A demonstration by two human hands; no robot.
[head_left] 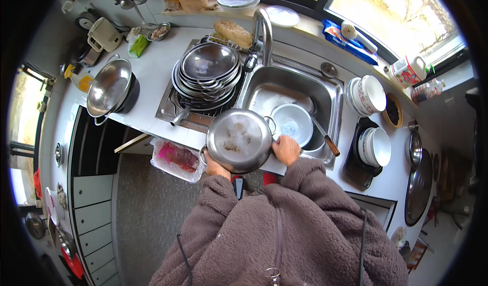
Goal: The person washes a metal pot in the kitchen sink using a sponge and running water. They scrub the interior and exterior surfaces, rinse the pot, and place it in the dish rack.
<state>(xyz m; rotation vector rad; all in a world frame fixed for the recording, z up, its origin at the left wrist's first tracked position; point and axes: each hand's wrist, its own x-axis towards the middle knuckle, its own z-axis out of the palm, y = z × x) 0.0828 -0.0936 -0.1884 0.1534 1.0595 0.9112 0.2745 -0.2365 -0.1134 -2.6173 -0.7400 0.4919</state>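
Note:
A two-handled stainless steel pot [239, 140] hangs tilted in front of the counter edge, its stained outer bottom facing me. My left hand [217, 167] is closed at its lower left side, by one loop handle. On the other side my right hand [286, 150] is closed at the rim, just below the second loop handle; its fingertips are partly hidden. Right behind the pot, the steel sink [264, 90] holds a white bowl [291, 125] and a wooden-handled utensil [325, 137]. A stack of metal bowls and pans [209, 62] stands on the left drainboard.
A chrome faucet [264, 32] rises behind the sink. White bowls [375, 146] sit on a black tray at right, near more stacked bowls [370, 94]. A large steel pot [108, 86] stands on the left counter. Below the counter is a lined waste bin [175, 170].

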